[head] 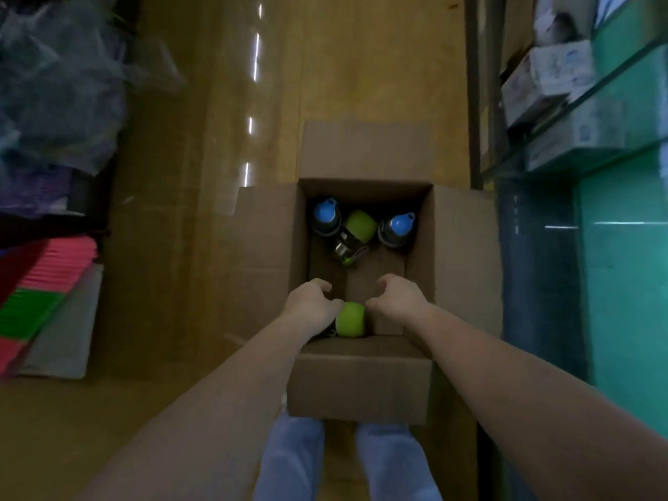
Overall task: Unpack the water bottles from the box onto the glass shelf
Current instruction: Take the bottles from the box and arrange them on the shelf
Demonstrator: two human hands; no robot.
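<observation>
Standing on a yellowish-brown floor point(202, 175), glossy enough to be catching strip-light reflections, looking straight down.

Nearest: two legs in light blue trousers point(292, 461), tucked right up against the near flap of an open cardboard box point(361, 377). All four flaps lying folded outward.

Both bare forearms reaching down into the box. Left hand point(312, 301) curling around the left side of a green-lidded bottle point(350, 319) sitting at the near wall of the box, fingers touching the lid. Right hand point(399, 296) curling in from the other side, fingertips just meeting the lid edge. Looking like a loose two-handed grasp on that bottle, but can't really tell how firm, picture being pretty blurry.

Further in, against the far wall: a blue-capped bottle point(327, 215) standing in the left corner, another blue-capped bottle point(397, 226) standing in the right corner, and a second green-lidded bottle point(356, 233) lying tilted between them, metal body pointing back toward the hands.

Off to the right, rising above the box: glass shelf point(592, 88) carrying pale boxed goods point(553, 70), teal wall behind. Off to the left: a stack of pink and green folders point(47, 283) and bagged stuff point(61, 85) in clear plastic.
</observation>
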